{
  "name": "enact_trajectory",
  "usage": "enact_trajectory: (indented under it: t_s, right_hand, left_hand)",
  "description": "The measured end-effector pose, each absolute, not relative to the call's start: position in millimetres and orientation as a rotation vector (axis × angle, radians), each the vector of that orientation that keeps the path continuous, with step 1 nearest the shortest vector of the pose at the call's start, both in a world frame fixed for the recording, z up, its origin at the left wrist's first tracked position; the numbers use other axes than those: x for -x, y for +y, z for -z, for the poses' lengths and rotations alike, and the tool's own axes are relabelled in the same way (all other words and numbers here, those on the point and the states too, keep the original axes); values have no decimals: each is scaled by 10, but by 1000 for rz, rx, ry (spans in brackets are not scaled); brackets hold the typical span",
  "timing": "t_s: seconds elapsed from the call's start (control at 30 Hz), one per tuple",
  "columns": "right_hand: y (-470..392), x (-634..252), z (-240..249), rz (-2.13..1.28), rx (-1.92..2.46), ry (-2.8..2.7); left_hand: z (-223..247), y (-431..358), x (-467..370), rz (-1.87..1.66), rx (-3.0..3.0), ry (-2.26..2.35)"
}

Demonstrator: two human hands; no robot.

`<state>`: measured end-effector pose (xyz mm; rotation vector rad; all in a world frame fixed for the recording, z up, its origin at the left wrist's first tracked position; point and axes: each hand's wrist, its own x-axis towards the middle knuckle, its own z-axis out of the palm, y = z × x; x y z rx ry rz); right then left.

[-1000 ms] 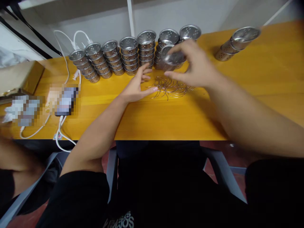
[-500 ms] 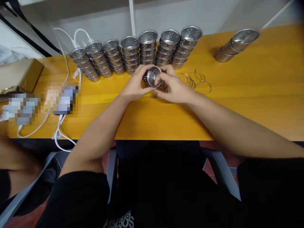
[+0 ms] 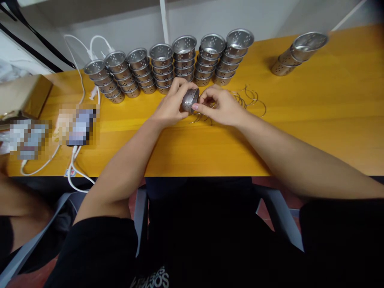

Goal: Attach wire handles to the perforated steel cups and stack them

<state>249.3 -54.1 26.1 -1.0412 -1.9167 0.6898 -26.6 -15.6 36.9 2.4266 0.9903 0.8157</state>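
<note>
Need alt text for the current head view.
A person's left hand holds a perforated metal cup tipped sideways, the right hand at its rim. Loose curved wires lie nearby on a yellow table, with stacks of similar cups behind.

Seemingly a workshop, by the rows of stacked perforated metal cups (image 3: 162,71) and curved wires (image 3: 240,100) on a wooden table (image 3: 204,154).

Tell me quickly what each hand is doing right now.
Left hand: closed around a metal cup.
Right hand: partly curled at the cup's open end; whether it grips anything can't be told.
</note>
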Motion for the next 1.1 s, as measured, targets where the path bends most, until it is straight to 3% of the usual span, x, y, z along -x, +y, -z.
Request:
enact_trajectory:
  t_s: [0.67,1.0,1.1]
  right_hand:
    - [-548,-2501,-339,-979,1033,-1747]
    - [-443,-2545,-235,-1009,1016,-1720]
    - [-440,-2596,-251,-855,1061,-1786]
  left_hand:
    - [-423,-169,226,-779,-2455,932]
    - [-374,-157,273,-796,-2465,937]
    - [-353,-132,314,-788,-2439,970]
